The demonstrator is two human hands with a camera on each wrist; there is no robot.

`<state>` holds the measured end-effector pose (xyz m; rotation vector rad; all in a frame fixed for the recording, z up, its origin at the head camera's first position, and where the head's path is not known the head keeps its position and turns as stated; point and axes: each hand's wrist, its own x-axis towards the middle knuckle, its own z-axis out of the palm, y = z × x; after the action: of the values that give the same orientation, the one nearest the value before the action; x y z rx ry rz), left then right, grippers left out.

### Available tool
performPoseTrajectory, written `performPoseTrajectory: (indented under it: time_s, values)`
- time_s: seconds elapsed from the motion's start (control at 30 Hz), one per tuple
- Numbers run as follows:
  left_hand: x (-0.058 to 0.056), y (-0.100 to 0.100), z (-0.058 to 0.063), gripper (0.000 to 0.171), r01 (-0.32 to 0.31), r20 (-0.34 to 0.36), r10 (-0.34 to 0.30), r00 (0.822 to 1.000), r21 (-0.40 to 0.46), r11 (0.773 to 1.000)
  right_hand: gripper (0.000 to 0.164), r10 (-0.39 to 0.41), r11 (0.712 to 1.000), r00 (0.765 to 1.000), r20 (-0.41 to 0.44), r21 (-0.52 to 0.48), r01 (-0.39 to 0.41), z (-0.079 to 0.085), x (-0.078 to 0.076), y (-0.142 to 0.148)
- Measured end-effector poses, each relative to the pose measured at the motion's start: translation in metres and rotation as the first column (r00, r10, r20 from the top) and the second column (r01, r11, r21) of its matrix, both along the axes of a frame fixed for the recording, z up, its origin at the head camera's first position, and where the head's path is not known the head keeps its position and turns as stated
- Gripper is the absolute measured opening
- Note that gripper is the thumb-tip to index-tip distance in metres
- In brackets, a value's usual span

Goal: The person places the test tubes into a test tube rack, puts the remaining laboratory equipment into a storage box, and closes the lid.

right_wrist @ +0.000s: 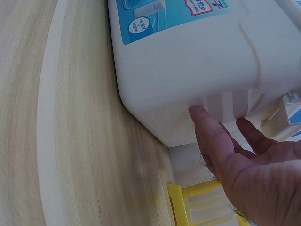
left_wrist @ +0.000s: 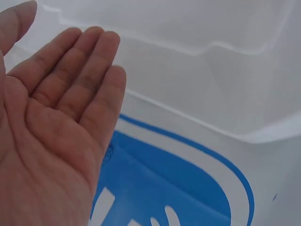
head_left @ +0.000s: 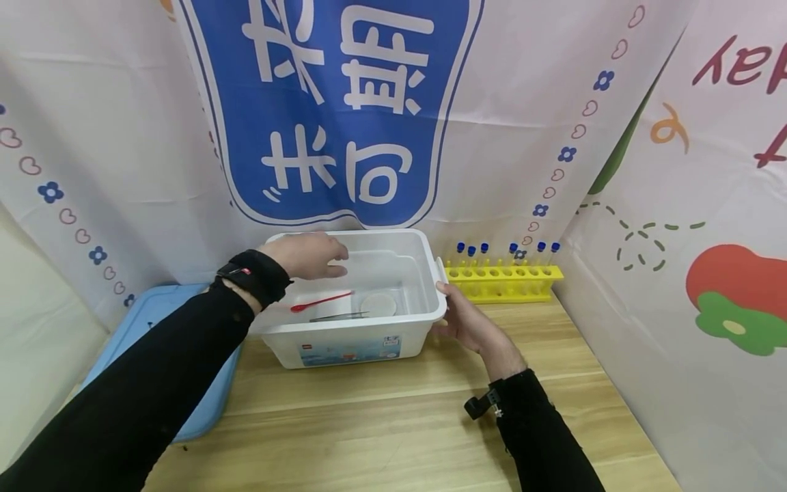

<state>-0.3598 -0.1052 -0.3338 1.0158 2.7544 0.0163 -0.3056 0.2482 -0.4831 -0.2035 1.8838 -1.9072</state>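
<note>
A white plastic box with a blue label stands on the table against the cloth. Inside lie a small red spoon, a thin metallic strip-like tool and a clear round dish. My left hand reaches over the box's left rim, above the inside. Its fingers are extended, with nothing in the palm, as the left wrist view shows. At the box's right end, my right hand touches the outer wall with its fingertips, near the white handle clip.
A yellow test tube rack with several blue-capped tubes stands right of the box. The light blue lid lies at the left, partly under my left arm. Printed cloth hangs behind the wooden table.
</note>
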Motion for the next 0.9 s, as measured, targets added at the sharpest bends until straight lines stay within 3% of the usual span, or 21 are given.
performPoseTrajectory:
  time_s: [0.27, 0.6, 0.9]
  values:
    - [0.013, -0.018, 0.013, 0.049, -0.082, -0.069, 0.089, 0.994, 0.101, 0.991, 0.084, 0.002, 1.0, 1.0, -0.005, -0.001, -0.002, 0.0, 0.001, 0.001]
    - [0.027, -0.048, 0.023, 0.048, -0.148, -0.06, 0.166, 0.984, 0.229, 0.962, 0.084, 0.005, 1.0, 1.0, -0.009, -0.006, -0.005, -0.001, -0.001, 0.001]
    - [0.044, -0.074, 0.023, 0.055, -0.218, -0.107, 0.249, 0.963, 0.241, 0.946, 0.083, 0.005, 1.0, 1.0, -0.003, -0.007, -0.005, 0.001, 0.001, 0.0]
